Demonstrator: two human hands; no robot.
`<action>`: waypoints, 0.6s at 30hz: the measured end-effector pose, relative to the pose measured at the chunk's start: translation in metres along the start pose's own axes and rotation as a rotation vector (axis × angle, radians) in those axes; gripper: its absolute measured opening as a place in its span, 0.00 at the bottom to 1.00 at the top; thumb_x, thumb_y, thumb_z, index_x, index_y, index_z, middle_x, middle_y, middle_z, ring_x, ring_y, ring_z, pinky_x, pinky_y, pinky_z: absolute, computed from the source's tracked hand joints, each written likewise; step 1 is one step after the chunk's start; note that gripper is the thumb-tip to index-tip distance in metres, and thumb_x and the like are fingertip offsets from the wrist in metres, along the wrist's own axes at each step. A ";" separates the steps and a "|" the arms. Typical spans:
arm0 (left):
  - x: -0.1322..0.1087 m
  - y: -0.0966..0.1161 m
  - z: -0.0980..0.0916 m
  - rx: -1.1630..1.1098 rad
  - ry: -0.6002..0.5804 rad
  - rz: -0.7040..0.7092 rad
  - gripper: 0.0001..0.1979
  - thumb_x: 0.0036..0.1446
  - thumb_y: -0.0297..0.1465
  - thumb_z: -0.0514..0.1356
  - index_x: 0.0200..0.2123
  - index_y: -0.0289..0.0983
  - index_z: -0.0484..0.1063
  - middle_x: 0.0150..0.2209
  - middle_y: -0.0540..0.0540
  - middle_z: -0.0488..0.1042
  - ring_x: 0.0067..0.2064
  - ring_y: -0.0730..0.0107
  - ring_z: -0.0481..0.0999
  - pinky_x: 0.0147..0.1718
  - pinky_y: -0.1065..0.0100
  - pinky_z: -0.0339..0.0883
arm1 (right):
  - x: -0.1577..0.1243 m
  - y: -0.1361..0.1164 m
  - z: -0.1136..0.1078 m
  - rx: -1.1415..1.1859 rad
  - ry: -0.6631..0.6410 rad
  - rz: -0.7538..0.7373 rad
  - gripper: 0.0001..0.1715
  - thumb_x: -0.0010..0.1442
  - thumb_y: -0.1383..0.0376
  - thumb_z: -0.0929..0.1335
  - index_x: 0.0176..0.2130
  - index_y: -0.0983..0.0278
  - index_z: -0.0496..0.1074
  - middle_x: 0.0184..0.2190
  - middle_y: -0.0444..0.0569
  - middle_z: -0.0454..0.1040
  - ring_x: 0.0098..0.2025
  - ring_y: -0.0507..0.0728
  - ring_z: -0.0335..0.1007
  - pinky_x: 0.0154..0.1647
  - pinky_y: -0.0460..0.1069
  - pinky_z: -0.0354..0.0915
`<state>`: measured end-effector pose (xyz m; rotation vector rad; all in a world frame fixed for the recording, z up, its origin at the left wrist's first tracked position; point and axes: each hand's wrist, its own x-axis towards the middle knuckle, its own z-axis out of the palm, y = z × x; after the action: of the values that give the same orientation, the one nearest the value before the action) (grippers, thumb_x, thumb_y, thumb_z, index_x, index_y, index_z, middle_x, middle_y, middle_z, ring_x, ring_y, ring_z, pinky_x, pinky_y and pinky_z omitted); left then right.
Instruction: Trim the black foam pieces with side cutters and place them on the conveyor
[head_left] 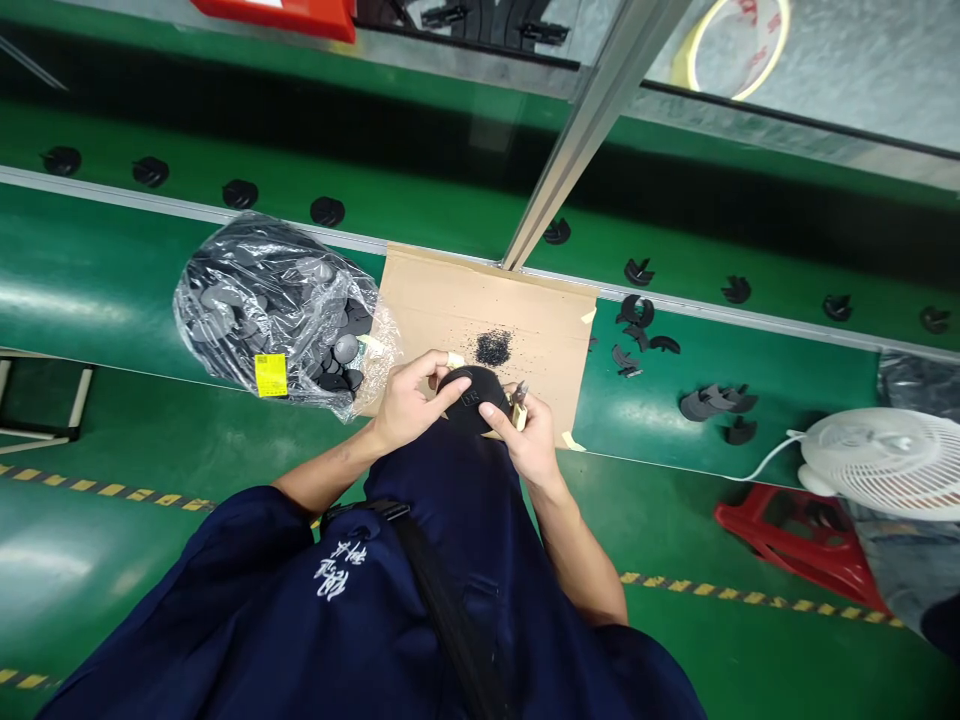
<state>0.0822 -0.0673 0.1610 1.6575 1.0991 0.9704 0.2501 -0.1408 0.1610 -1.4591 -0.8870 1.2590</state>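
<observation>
My left hand point(409, 402) and my right hand point(525, 435) together grip a round black plastic part point(471, 395) over my lap, at the near edge of a cardboard sheet point(480, 305). The left fingers wrap its left rim. My right hand pinches its right side and also holds a small metal-tipped tool point(519, 396). A small heap of black shavings point(493, 346) lies on the cardboard just beyond the part.
A clear plastic bag of black parts point(274, 310) with a yellow label lies left of the cardboard. Loose black pieces point(712, 402) lie on the green bench to the right and on the belt point(240, 193) behind. A white fan point(885, 462) and red stool point(802, 535) stand at right.
</observation>
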 end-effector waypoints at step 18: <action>-0.004 -0.007 0.003 -0.055 -0.272 -0.013 0.18 0.68 0.43 0.59 0.53 0.37 0.75 0.50 0.42 0.81 0.51 0.62 0.82 0.50 0.67 0.75 | 0.006 -0.006 -0.007 -0.098 -0.049 -0.061 0.24 0.57 0.44 0.74 0.31 0.61 0.71 0.22 0.39 0.63 0.24 0.50 0.56 0.25 0.47 0.58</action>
<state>0.0822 -0.0708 0.1525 1.6779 0.8918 0.7338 0.2588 -0.1350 0.1649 -1.4715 -1.0316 1.2254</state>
